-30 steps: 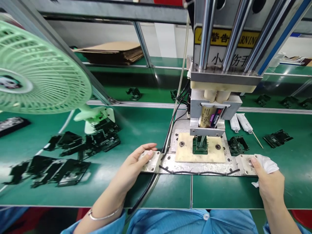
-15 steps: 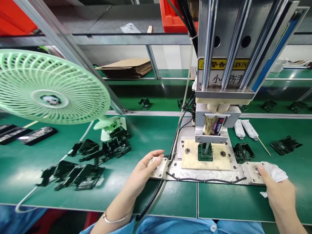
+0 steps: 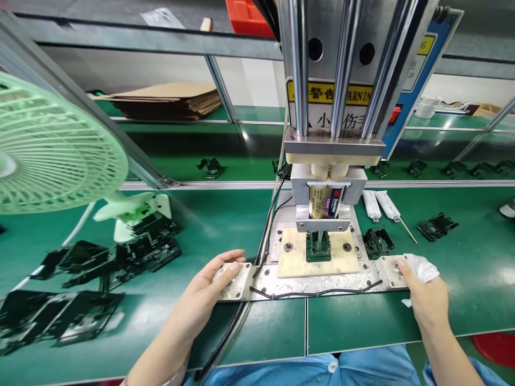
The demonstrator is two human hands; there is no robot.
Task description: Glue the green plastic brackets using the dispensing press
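My left hand (image 3: 203,292) lies over the left button block (image 3: 243,284) of the press base, its thumb on top and its fingers stretched out along the far side. On the right button block (image 3: 387,272), the thumb of my right hand (image 3: 430,303) presses a round metal button. Crumpled white tissue (image 3: 424,269) is tucked in the curled fingers of that hand. Between both hands, a dark green plastic part (image 3: 317,252) sits in the cream fixture plate (image 3: 289,264). The press head (image 3: 333,150) is down over it, carrying a two-barrel glue cartridge (image 3: 322,202) whose tip reaches the part.
Several dark plastic parts (image 3: 86,316) lie at left beside a green fan (image 3: 68,155). White tubes (image 3: 387,205), a thin stick (image 3: 408,230) and more dark parts (image 3: 436,226) lie at right. Black cables (image 3: 229,332) cross the table's front edge. Cardboard sheets (image 3: 169,102) are stacked behind.
The camera view has swung to the right, so everything appears farther left. Both hands stay on their blocks, and the press head looks unmoved over the part.
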